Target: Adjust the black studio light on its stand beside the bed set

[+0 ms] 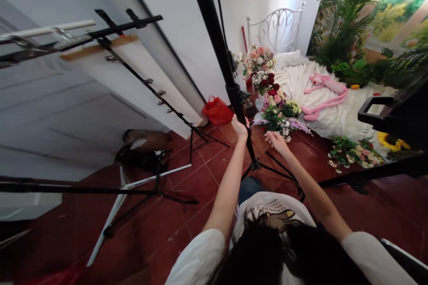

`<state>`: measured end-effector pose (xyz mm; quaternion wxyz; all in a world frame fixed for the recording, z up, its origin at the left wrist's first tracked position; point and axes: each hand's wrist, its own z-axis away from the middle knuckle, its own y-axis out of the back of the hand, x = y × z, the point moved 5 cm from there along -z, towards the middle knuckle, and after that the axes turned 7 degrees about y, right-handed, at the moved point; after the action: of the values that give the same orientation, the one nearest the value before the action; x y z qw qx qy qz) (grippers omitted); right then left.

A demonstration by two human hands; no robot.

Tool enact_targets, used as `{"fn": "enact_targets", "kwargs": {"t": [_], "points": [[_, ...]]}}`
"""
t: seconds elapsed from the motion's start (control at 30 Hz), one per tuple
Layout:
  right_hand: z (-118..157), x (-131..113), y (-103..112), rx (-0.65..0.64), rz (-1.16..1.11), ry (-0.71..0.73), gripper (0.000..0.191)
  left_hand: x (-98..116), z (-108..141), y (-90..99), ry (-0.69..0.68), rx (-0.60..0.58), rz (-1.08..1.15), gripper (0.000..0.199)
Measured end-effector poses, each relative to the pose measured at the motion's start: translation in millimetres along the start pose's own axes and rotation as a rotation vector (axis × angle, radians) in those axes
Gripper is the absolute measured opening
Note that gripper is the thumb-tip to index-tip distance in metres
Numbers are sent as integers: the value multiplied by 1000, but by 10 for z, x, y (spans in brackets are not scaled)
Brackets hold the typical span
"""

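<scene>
A tall black light stand rises in front of me on a tripod base, with a cable running down beside its upper pole. My left hand is wrapped around the pole just below its black clamp collar. To the right of the pole, my right hand hangs apart from it, fingers loosely bent and slightly spread, with nothing visible in them. Behind that hand are bunches of artificial flowers in pink, dark red and lilac.
A bed with a cream cover holds a pink plush toy. At left stands a backdrop stand with clips. A red bag sits by the wall. Tripod legs and a white pole cross the tiled floor. Black equipment juts in at right.
</scene>
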<state>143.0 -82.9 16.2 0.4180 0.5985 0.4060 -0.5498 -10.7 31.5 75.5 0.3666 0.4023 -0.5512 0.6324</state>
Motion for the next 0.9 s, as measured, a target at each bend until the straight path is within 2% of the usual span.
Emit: {"fn": "enact_targets", "kwargs": {"t": [0.13, 0.23, 0.37, 0.5, 0.6, 0.7, 0.9], "points": [[-499, -113, -456, -53, 19, -48, 55, -46, -46, 17, 1, -12, -9, 66], [-684, -156, -621, -103, 49, -31, 51, -57, -67, 26, -12, -24, -21, 67], [-769, -90, -645, -98, -9, -140, 37, -61, -67, 31, -17, -18, -10, 67], [-766, -50, -680, -145, -221, -216, 19, -80, -79, 35, -34, -30, -15, 65], [-720, -43, -712, -127, -364, -230, 5, -107, -99, 42, -36, -38, 1, 64], [-674, -36, -739, -109, -473, -243, 8, -124, -116, 36, -34, -58, 2, 64], [-680, -25, -738, -179, -548, -304, 13, -128, -131, 30, -20, -62, -12, 67]]}}
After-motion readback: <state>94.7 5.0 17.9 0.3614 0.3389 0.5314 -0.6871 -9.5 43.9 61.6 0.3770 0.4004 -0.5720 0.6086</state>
